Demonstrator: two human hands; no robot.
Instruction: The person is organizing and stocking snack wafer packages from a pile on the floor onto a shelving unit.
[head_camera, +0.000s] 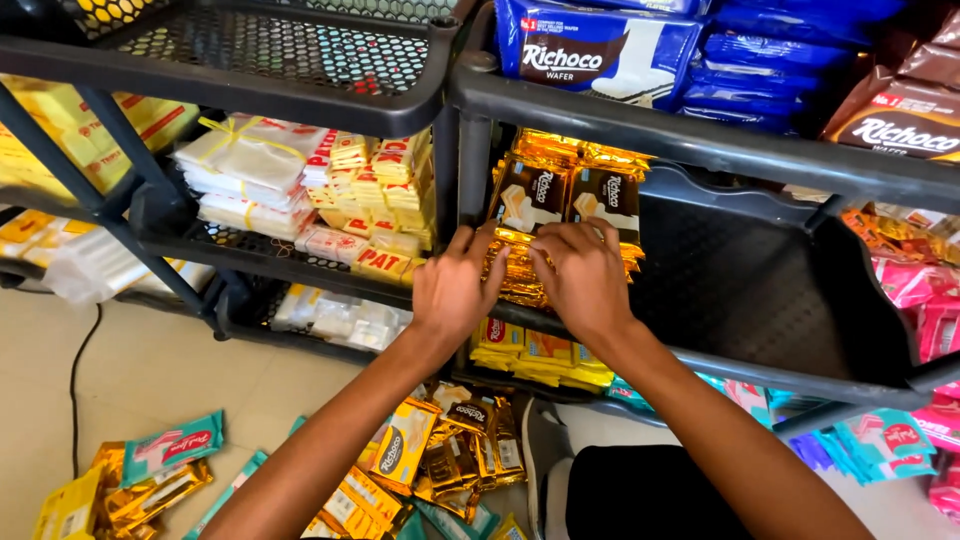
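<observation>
Together, left hand (453, 285) and right hand (583, 272) against gold wafer packets (520, 262).

Bright even light, foil glare, soft edge blur

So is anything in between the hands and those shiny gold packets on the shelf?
No, nothing visible. The left hand and right hand both rest directly on the stack of gold wafer packets, which sits at the left end of the black shelf.
</observation>
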